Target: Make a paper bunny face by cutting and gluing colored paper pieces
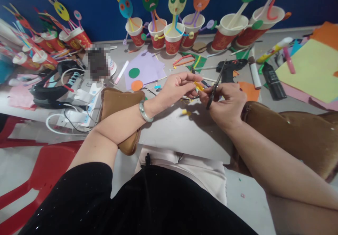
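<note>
Between the thumb and fingers of my left hand (174,87) is a small piece of yellow paper (198,86). My right hand (228,104) is closed around a dark pair of scissors (217,83), which stands slanted across the fingers. The fingertips of my right hand come close to the yellow paper; whether they touch it I cannot tell. Below both hands, a yellow scrap (186,112) lies on the grey table (179,136). Behind my right hand rests a black glue gun (229,69).
Red paper cups (173,39) with paper-faced figures line the blue wall. Purple paper (148,69) lies left of centre, a yellow sheet (308,73) at right. Brown cushions (295,133) flank my arms. A power strip (92,103) with cables and a red chair (52,168) are at left.
</note>
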`<action>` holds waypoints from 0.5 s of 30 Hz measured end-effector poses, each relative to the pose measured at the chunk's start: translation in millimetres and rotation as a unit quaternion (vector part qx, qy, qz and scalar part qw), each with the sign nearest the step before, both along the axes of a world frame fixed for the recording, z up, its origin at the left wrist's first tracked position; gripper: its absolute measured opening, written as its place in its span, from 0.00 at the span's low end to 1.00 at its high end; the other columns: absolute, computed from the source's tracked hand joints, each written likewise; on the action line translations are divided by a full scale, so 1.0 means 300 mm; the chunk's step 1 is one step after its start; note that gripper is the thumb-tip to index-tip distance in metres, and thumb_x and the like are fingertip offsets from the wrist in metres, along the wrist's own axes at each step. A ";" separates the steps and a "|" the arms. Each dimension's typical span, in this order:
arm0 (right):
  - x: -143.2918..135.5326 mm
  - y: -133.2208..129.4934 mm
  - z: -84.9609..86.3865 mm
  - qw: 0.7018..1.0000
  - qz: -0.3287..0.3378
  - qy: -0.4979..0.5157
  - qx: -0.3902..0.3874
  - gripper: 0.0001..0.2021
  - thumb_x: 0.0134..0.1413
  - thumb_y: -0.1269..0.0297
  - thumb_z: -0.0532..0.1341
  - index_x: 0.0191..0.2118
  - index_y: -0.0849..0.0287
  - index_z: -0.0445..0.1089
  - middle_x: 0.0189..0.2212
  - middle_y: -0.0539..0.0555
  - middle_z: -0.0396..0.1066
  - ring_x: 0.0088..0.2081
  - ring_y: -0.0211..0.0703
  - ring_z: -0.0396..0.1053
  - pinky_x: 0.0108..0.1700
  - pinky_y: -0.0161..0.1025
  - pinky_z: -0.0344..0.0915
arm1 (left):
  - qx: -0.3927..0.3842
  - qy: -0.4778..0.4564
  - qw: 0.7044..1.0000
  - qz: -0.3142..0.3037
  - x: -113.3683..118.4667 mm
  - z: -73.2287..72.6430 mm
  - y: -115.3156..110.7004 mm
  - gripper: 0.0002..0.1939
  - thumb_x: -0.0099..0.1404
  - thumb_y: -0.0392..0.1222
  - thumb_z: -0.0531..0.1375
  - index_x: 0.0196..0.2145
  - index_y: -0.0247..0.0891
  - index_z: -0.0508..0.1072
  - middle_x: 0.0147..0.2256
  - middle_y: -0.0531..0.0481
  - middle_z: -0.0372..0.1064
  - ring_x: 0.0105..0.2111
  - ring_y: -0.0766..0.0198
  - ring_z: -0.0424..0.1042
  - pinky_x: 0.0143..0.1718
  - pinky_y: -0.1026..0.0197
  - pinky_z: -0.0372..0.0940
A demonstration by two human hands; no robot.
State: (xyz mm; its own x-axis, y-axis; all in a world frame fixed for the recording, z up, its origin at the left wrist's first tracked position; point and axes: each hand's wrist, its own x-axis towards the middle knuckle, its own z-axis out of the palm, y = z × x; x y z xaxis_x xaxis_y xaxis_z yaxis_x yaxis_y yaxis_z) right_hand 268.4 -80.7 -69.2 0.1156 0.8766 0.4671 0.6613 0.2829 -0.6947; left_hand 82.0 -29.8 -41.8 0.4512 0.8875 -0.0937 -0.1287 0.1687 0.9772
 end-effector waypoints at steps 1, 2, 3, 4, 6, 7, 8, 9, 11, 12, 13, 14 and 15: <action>0.001 0.000 -0.002 1.000 0.003 0.002 -0.001 0.22 0.59 0.50 0.70 0.22 0.49 0.61 0.22 0.52 0.65 0.34 0.51 0.65 0.40 0.48 0.63 | 0.000 0.000 1.000 0.002 0.000 0.002 0.000 0.06 0.69 0.37 0.69 0.43 0.37 0.79 0.35 0.52 0.82 0.31 0.70 0.80 0.37 0.66 0.74; 0.001 0.000 -0.005 1.000 0.004 0.003 -0.002 0.22 0.59 0.50 0.70 0.22 0.49 0.61 0.22 0.52 0.65 0.34 0.51 0.66 0.40 0.48 0.63 | -0.001 -0.001 1.000 0.002 0.000 0.005 0.000 0.05 0.69 0.37 0.68 0.42 0.37 0.79 0.35 0.52 0.82 0.30 0.71 0.80 0.37 0.67 0.74; 0.002 0.000 -0.007 1.000 0.005 0.003 -0.001 0.22 0.59 0.49 0.71 0.23 0.49 0.62 0.22 0.52 0.65 0.34 0.51 0.66 0.39 0.48 0.63 | -0.002 -0.002 1.000 0.002 0.000 0.006 0.000 0.04 0.69 0.36 0.68 0.42 0.36 0.79 0.35 0.52 0.82 0.30 0.71 0.80 0.36 0.67 0.74; 0.003 0.000 -0.008 1.000 0.007 0.004 0.003 0.22 0.59 0.49 0.71 0.22 0.49 0.62 0.22 0.52 0.66 0.33 0.51 0.66 0.39 0.49 0.64 | -0.005 -0.002 1.000 0.001 0.000 0.008 0.000 0.04 0.69 0.36 0.68 0.42 0.36 0.79 0.34 0.52 0.82 0.30 0.71 0.80 0.36 0.67 0.74; 0.004 0.000 -0.009 1.000 0.011 0.008 0.010 0.23 0.59 0.48 0.71 0.22 0.49 0.62 0.22 0.52 0.67 0.32 0.50 0.66 0.38 0.49 0.65 | -0.007 -0.002 1.000 -0.001 0.000 0.008 0.002 0.04 0.70 0.36 0.68 0.41 0.36 0.79 0.34 0.52 0.81 0.30 0.71 0.80 0.36 0.66 0.74; 0.005 -0.001 -0.008 1.000 0.013 0.011 0.010 0.23 0.60 0.47 0.72 0.23 0.49 0.63 0.22 0.52 0.68 0.32 0.51 0.67 0.38 0.50 0.65 | -0.007 -0.001 1.000 -0.001 0.000 0.007 0.004 0.04 0.70 0.37 0.69 0.41 0.37 0.79 0.33 0.52 0.81 0.30 0.70 0.80 0.36 0.66 0.74; 0.005 -0.002 -0.008 1.000 0.015 0.015 0.008 0.23 0.60 0.47 0.72 0.23 0.49 0.64 0.22 0.53 0.68 0.32 0.51 0.68 0.38 0.50 0.66 | -0.007 0.001 1.000 -0.001 0.000 0.004 0.006 0.04 0.70 0.37 0.69 0.41 0.37 0.79 0.33 0.52 0.81 0.30 0.70 0.79 0.36 0.65 0.74; 0.006 -0.002 -0.008 1.000 0.017 0.020 0.005 0.22 0.61 0.47 0.72 0.23 0.49 0.65 0.22 0.53 0.68 0.32 0.51 0.69 0.38 0.50 0.67 | -0.006 0.002 1.000 -0.002 -0.001 0.002 0.008 0.04 0.70 0.37 0.69 0.42 0.37 0.79 0.32 0.52 0.80 0.29 0.69 0.79 0.36 0.65 0.74; 0.005 -0.003 -0.008 0.999 0.023 0.035 -0.003 0.21 0.61 0.47 0.72 0.24 0.50 0.67 0.23 0.53 0.69 0.32 0.51 0.71 0.37 0.49 0.67 | -0.006 0.006 1.000 -0.004 -0.003 -0.004 0.012 0.04 0.71 0.37 0.69 0.42 0.37 0.79 0.31 0.53 0.80 0.29 0.69 0.78 0.37 0.64 0.74; 0.005 -0.004 -0.008 0.999 0.027 0.046 -0.007 0.20 0.61 0.48 0.73 0.25 0.50 0.68 0.24 0.53 0.70 0.32 0.51 0.71 0.36 0.49 0.67 | -0.005 0.007 1.000 -0.005 -0.004 -0.007 0.015 0.03 0.71 0.37 0.68 0.42 0.37 0.79 0.31 0.53 0.80 0.29 0.69 0.78 0.37 0.64 0.74; 0.003 -0.003 -0.009 0.998 0.032 0.059 -0.011 0.19 0.60 0.48 0.73 0.25 0.50 0.69 0.24 0.53 0.71 0.31 0.50 0.70 0.35 0.48 0.67 | -0.003 0.007 1.000 -0.006 -0.007 -0.009 0.016 0.03 0.71 0.37 0.68 0.42 0.37 0.79 0.31 0.53 0.80 0.30 0.69 0.78 0.37 0.64 0.74; 0.002 -0.002 -0.009 0.996 0.038 0.075 -0.017 0.18 0.59 0.48 0.74 0.26 0.50 0.71 0.25 0.53 0.72 0.29 0.48 0.70 0.33 0.47 0.66 | 0.000 0.008 1.000 -0.006 -0.009 -0.011 0.018 0.03 0.71 0.37 0.68 0.43 0.37 0.79 0.32 0.52 0.80 0.30 0.69 0.78 0.38 0.64 0.75; -0.001 -0.001 -0.008 0.995 0.045 0.091 -0.025 0.17 0.59 0.48 0.74 0.27 0.50 0.72 0.25 0.52 0.73 0.28 0.47 0.69 0.32 0.46 0.65 | 0.003 0.010 1.000 -0.006 -0.012 -0.012 0.019 0.04 0.71 0.37 0.68 0.43 0.37 0.79 0.33 0.52 0.81 0.30 0.69 0.79 0.38 0.64 0.75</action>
State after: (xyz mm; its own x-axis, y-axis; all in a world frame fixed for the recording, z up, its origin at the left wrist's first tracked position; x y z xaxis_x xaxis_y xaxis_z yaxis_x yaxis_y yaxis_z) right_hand 268.1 -81.0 -71.7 0.1146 0.9085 0.4018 0.4968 0.2978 -0.8151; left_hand 78.5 -24.1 -45.3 0.4601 0.8825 -0.0971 -0.1079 0.1641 0.9805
